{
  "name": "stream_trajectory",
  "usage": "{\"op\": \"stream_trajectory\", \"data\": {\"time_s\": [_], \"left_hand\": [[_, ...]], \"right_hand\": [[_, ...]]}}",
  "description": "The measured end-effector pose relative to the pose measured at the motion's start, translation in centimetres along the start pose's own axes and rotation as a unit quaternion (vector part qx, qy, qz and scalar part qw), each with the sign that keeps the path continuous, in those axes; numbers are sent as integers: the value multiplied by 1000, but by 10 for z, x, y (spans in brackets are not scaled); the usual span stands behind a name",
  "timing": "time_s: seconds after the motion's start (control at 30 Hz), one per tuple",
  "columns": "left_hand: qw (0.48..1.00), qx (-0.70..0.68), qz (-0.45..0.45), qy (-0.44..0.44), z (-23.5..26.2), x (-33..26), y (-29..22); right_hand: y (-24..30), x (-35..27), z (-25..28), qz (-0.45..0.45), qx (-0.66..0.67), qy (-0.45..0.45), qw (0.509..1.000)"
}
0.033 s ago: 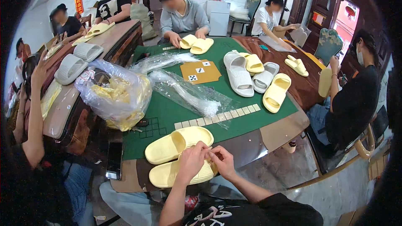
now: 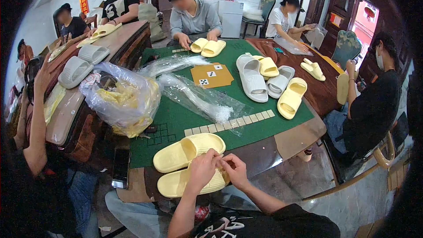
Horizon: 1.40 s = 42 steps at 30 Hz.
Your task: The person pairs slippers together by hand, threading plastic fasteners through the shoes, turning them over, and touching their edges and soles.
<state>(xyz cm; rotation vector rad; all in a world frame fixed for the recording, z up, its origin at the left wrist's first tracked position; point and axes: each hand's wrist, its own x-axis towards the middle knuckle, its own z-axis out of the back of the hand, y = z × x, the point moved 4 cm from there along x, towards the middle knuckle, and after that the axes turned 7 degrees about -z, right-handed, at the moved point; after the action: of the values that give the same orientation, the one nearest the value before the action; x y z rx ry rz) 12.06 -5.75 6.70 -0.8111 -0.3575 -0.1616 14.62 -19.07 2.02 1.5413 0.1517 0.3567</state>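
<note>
Just in front of me lies a pair of pale yellow slide sandals, side by side at the near table edge. The nearer slide (image 2: 174,186) has its strap partly covered by my hands, while the farther slide (image 2: 174,156) shows whole. My left hand (image 2: 203,168) rests over the nearer one's strap with its fingertips pinched together. Against those fingertips come the pinched fingers of my right hand (image 2: 235,172), at the slide's right end. Whatever they pinch is too small to make out. Clear bags of thin white plastic strands (image 2: 216,111) lie beyond, on the green mat (image 2: 260,132).
A plastic bag of yellow wrapping (image 2: 123,99) stands at the left. Grey slides (image 2: 251,79) and another yellow slide (image 2: 292,99) lie to the right. A row of pale tiles (image 2: 229,123) crosses the mat. A phone (image 2: 120,169) sits at the left edge. Several people work around.
</note>
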Motion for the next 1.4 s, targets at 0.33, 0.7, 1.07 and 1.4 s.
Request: {"op": "stream_trajectory", "data": {"time_s": [0.33, 0.7, 1.07, 1.4], "left_hand": [[999, 14, -18, -34, 4, -5, 1], [999, -7, -2, -33, -2, -9, 8], [997, -1, -32, -77, 4, -8, 2], [997, 9, -25, -68, 3, -9, 2]], "right_hand": [[5, -1, -8, -5, 41, -16, 999], [9, -2, -7, 5, 8, -27, 1000], [8, -3, -7, -19, -1, -10, 1000], [5, -2, -6, -5, 16, -9, 1000]]}}
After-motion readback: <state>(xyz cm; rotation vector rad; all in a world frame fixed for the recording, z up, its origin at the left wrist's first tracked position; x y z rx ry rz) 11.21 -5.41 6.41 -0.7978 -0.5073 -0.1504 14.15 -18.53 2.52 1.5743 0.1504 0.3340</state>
